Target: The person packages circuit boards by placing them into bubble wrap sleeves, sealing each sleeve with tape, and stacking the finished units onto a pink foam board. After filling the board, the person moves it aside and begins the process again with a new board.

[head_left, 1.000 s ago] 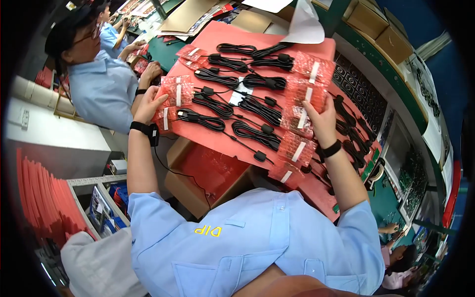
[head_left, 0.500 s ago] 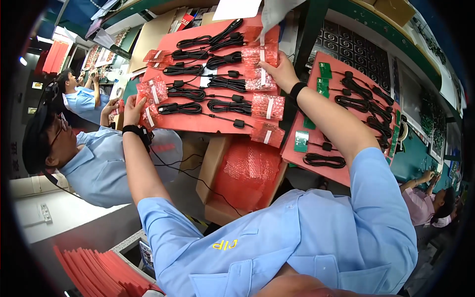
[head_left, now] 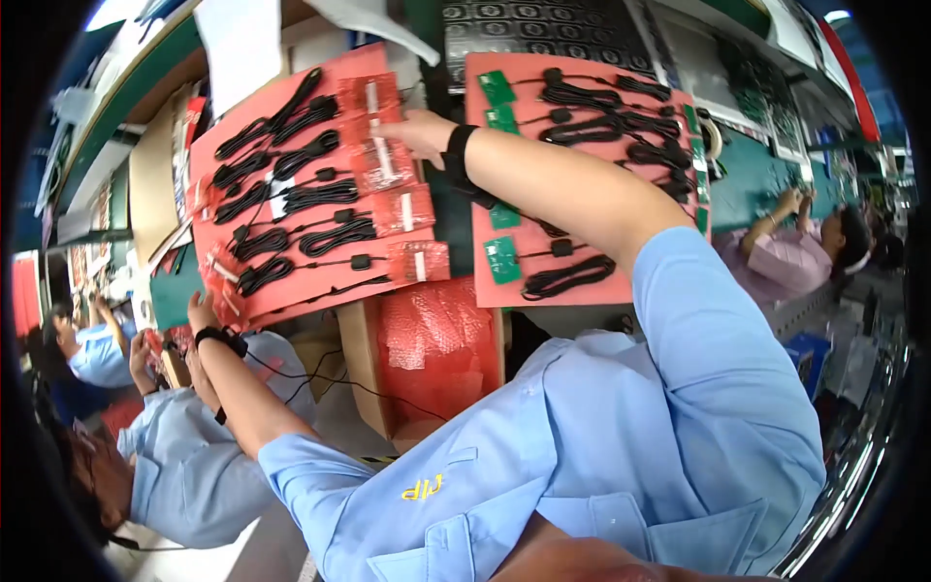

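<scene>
I hold a pink sheet (head_left: 310, 281) loaded with several coiled black cables (head_left: 330, 236) and small red bubble-wrap bags (head_left: 407, 209). My left hand (head_left: 202, 313) grips its lower left edge. My right hand (head_left: 419, 133) grips its upper right edge, near a red bag. Both wrists wear black straps. A second pink sheet (head_left: 621, 272) with black cables and green circuit boards (head_left: 502, 260) lies to the right, under my right forearm.
An open cardboard box (head_left: 373, 369) with red bubble wrap inside stands below the held sheet. A person in light blue (head_left: 184, 466) sits at lower left, another (head_left: 82, 354) farther left. A person in pink (head_left: 786, 252) works at the right. Black trays (head_left: 543, 29) lie at the top.
The view has swung and tilted further. The held sheet now sits left of centre, and the second sheet with green boards shows fully under my right forearm. Both hands keep their grip.
</scene>
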